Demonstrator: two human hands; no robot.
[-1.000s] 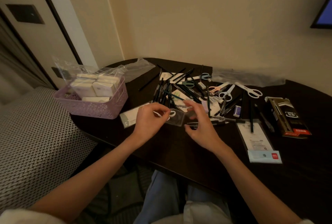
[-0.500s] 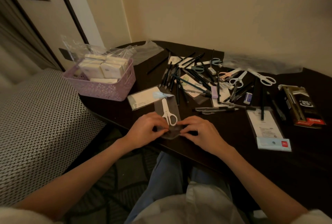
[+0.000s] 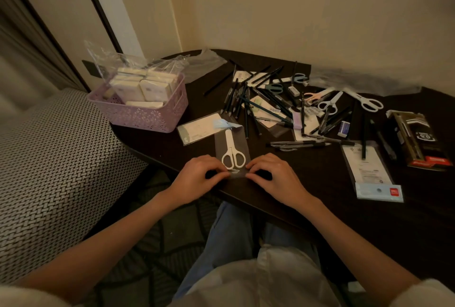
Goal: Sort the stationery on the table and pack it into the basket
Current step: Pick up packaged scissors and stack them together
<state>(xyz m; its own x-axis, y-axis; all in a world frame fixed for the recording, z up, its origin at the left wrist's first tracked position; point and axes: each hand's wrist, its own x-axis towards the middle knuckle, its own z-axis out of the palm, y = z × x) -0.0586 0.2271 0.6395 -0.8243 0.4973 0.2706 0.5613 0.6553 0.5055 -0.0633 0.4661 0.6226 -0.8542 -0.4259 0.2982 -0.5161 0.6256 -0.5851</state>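
White scissors (image 3: 232,150) lie inside a clear plastic sleeve (image 3: 221,143) flat on the dark table (image 3: 307,183), handles toward me. My left hand (image 3: 197,176) pinches the sleeve's near left corner. My right hand (image 3: 275,176) pinches its near right corner. A lilac basket (image 3: 147,114) stands at the table's left end and holds white eraser boxes in a clear bag. A heap of dark pens and pencils (image 3: 261,107) and several more scissors (image 3: 330,103) lie farther back.
A flat packet (image 3: 199,128) lies left of the sleeve. A white-and-blue packet (image 3: 371,176) and a black-red pen box (image 3: 418,141) lie at right. Empty plastic bags rest by the wall. A woven-pattern seat (image 3: 54,171) is beside the table's left.
The sleeve with the scissors came down from in front of me onto the table near its front edge. Both hands now pinch its near end. The view has tilted down.
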